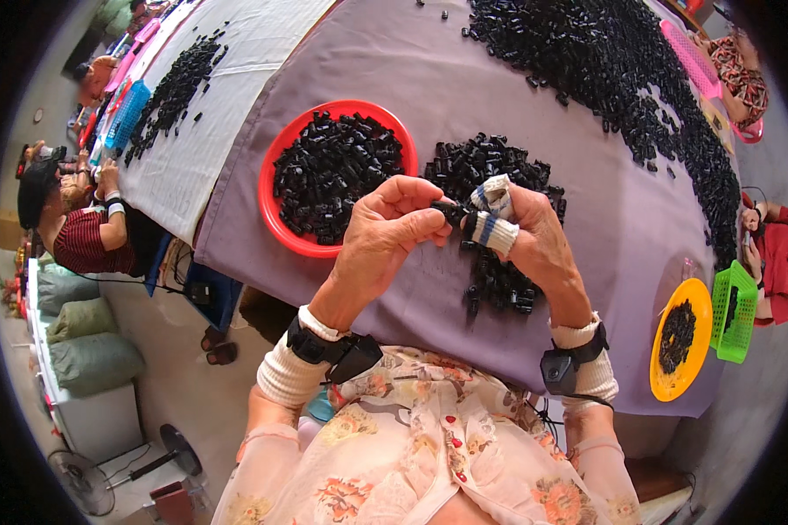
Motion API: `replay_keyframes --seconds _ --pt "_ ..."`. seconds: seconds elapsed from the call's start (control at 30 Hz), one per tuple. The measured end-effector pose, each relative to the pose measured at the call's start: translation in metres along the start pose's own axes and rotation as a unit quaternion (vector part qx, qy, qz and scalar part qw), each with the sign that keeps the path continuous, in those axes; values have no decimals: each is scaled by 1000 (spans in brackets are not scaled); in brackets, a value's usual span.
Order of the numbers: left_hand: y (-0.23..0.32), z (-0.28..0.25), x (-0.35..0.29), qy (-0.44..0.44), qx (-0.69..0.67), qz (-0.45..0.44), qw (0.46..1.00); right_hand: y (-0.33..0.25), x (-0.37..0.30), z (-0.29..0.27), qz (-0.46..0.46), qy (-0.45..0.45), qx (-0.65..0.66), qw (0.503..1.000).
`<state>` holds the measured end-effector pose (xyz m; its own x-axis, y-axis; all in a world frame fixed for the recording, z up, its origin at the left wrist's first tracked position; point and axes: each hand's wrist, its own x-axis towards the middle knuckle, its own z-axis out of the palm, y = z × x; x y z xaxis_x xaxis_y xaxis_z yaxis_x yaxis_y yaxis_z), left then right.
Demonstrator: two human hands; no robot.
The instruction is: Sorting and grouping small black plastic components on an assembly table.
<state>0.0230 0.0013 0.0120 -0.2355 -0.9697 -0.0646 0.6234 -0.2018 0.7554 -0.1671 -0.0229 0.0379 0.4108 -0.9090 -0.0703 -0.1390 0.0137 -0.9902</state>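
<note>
Nearest the camera, both forearms enter from the 6 o'clock edge, each wearing a white knit cuff and a black wrist-strapped device. The left hand (383,234) sits just left of picture centre, its thumb and forefinger pinched together on one end of a small black plastic part (452,210). The right hand (527,234), at 3 o'clock of the left hand, has thumb and forefinger wrapped in white cloth finger guards (496,229) with blue stripes; those fingers are closed on the other end of the same part. The part is held in the air between the two hands, above a small heap of black parts (492,175) lying on the purple tablecloth (464,79). At 10 o'clock of the hands, a red round basin (270,188) rests on the cloth, filled with more black parts. At 4 o'clock, near the table edge, a yellow plate (674,376) carries a smaller dark pile, with a green basket (734,311) just beside it. Farthest away, at 1 o'clock, a long band of black parts (622,61) runs across the cloth.
</note>
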Motion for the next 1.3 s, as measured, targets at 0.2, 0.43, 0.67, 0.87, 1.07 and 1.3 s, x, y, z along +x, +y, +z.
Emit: replay_keyframes --seconds 0.2,0.43,0.67,0.87,1.07,1.3 --pt "10 10 -1 6 155 77 985 -2 3 2 -25 8 -9 1000" --pt "10 9 -2 15 268 100 958 -8 11 4 -35 -1 -32 999" --pt "12 8 0 32 264 53 963 -13 22 4 -15 -21 -30 999" --pt "12 11 3 44 301 109 946 -16 25 3 -31 -15 -22 999" --pt "13 5 6 30 108 -29 993 -12 26 -2 -48 -18 -29 998" --pt "5 -3 8 -78 -78 -179 978 -10 16 -15 -57 -96 -11 994"
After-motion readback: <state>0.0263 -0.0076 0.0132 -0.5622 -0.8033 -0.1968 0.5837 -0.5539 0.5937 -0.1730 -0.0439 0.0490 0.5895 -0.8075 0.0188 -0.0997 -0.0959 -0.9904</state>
